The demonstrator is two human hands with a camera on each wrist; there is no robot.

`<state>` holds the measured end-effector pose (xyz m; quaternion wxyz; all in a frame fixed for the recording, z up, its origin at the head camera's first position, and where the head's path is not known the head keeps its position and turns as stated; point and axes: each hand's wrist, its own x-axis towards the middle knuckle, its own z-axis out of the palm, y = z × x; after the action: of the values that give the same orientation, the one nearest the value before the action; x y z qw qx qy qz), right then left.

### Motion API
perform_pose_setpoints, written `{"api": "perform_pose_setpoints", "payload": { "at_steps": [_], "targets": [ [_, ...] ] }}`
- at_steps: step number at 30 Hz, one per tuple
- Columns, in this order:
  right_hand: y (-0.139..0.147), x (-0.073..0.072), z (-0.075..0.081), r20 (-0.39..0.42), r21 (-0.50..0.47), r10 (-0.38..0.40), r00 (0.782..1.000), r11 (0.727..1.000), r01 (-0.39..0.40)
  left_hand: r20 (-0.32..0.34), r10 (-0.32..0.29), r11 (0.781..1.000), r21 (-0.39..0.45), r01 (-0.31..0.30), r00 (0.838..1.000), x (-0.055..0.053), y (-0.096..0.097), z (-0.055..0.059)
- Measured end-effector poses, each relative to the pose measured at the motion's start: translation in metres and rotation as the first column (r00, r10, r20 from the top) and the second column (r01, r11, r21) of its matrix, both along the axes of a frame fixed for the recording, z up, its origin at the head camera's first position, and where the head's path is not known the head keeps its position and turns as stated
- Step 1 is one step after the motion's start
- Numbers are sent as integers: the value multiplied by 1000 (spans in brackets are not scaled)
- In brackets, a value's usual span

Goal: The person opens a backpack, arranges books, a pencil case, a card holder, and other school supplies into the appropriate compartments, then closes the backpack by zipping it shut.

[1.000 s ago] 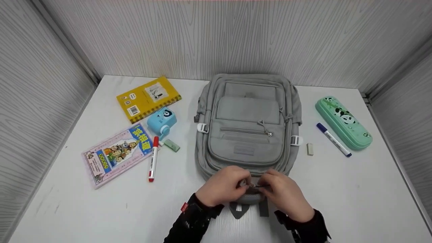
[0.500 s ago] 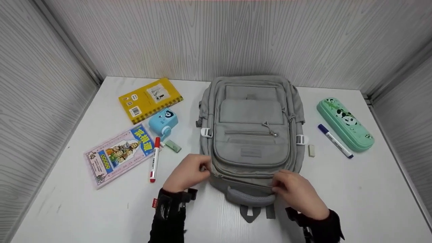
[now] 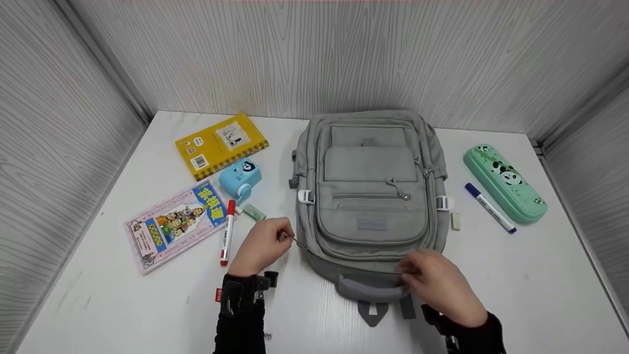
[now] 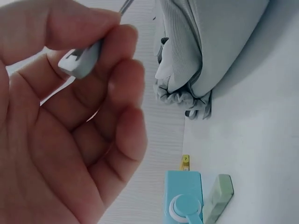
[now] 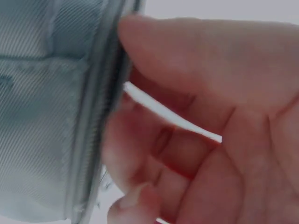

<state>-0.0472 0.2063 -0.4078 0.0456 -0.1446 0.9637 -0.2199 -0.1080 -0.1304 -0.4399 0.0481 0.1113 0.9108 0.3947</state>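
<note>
A grey backpack (image 3: 371, 206) lies on the table with its carry handle (image 3: 371, 290) toward the person. At its near left corner my left hand (image 3: 263, 246) pinches a zipper pull (image 4: 83, 60) between thumb and forefinger; the metal shank runs from the fingers to the bag. My right hand (image 3: 437, 282) grips the zippered edge (image 5: 100, 112) at the near right, beside the handle. In the right wrist view, thumb and fingers lie against that edge, and part of the fingers is hidden.
Left lie a yellow book (image 3: 221, 145), a pink comic book (image 3: 177, 223), a blue panda-printed device (image 3: 241, 178), a red marker (image 3: 228, 233) and a green eraser (image 3: 254, 212). Right lie a pale eraser (image 3: 456, 221), a blue marker (image 3: 490, 208) and a green pencil case (image 3: 506, 182). Walls enclose the table.
From the middle of the bag's near edge, my left hand has moved left to the corner with the zipper pull. My right hand has shifted right. The backpack has slid slightly right.
</note>
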Motion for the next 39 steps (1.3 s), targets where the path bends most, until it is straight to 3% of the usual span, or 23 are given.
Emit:
{"api": "perform_pose_setpoints", "payload": {
  "at_steps": [3, 6, 8, 12, 17, 22, 25, 29, 34, 39],
  "targets": [
    [-27, 8, -9, -159, 17, 52, 986, 999, -50, -10, 45, 999, -25, -45, 999, 0, -2, -1],
    [-52, 12, -20, -278, 68, 129, 952, 991, -115, -13, 62, 998, -33, -62, 998, -1, -1, -1],
    [-63, 14, -25, -296, 93, 143, 945, 988, -121, -7, 62, 998, -31, -62, 998, -2, 0, -1],
    [-71, 14, -31, -328, 104, 101, 939, 992, -70, -2, 75, 997, -30, -75, 997, -3, 4, -1],
    [-67, 13, -33, -368, 119, 116, 923, 990, -77, -49, 89, 994, -66, -92, 995, -6, 8, -3],
    [-61, 13, -29, -355, 120, 142, 924, 987, -105, -82, 161, 978, -124, -170, 984, -12, 10, -6],
    [-58, 14, -26, -333, 102, 152, 930, 987, -125, -102, 211, 961, -162, -225, 972, -21, 10, -7],
    [-54, 15, -23, -308, 87, 175, 935, 984, -156, -139, 258, 930, -232, -285, 956, -43, 11, -9],
    [-52, 14, -22, -283, 86, 187, 941, 982, -169, -135, 317, 882, -321, -345, 939, -72, 18, -10],
    [-52, 14, -22, -253, 75, 194, 948, 981, -181, -140, 381, 829, -386, -405, 914, -94, 27, -11]
  ]
}}
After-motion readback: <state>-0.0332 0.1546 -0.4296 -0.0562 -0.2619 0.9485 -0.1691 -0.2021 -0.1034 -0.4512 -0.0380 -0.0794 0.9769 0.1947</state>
